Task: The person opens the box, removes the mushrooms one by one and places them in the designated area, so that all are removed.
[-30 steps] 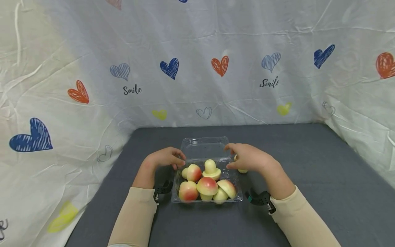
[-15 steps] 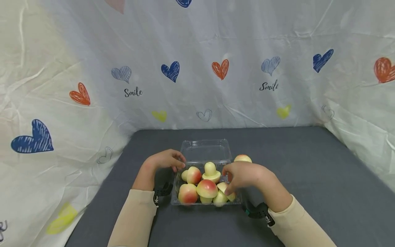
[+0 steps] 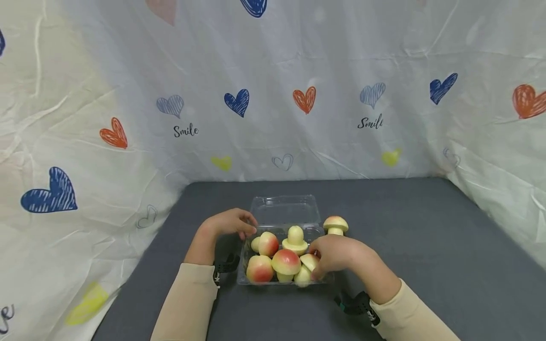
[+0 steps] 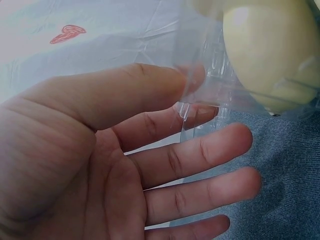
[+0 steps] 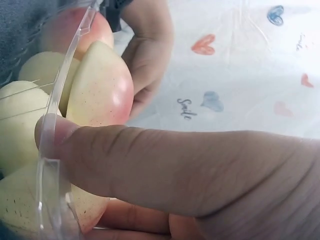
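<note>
Inspected from the room: a clear plastic box [image 3: 316, 232] sits on a dark grey table [image 3: 401, 237], its clear lid [image 3: 285, 208] folded back on the far side.

The right hand [image 3: 334, 255] is at the box's near right corner. Its thumb and fingers are bent round the tilted cap of the near-right mushroom [image 3: 310, 261], which lies inside the box.

The left hand [image 3: 232, 221] is at the far left corner, thumb and forefinger pinching the plastic there; the other fingers are extended and apart.

Also in the box: a near-middle mushroom [image 3: 286, 265], upright; a near-left mushroom [image 3: 259, 268], stem not visible; a far-left mushroom [image 3: 268, 244], on its side, stem to the left; and a far-middle mushroom [image 3: 295, 240], inverted, stem up. One loose mushroom [image 3: 335, 222] stands cap-up on the table, just right of the box's far right corner.

Beyond the table hangs a white sheet [image 3: 273, 61] printed with hearts.
</note>
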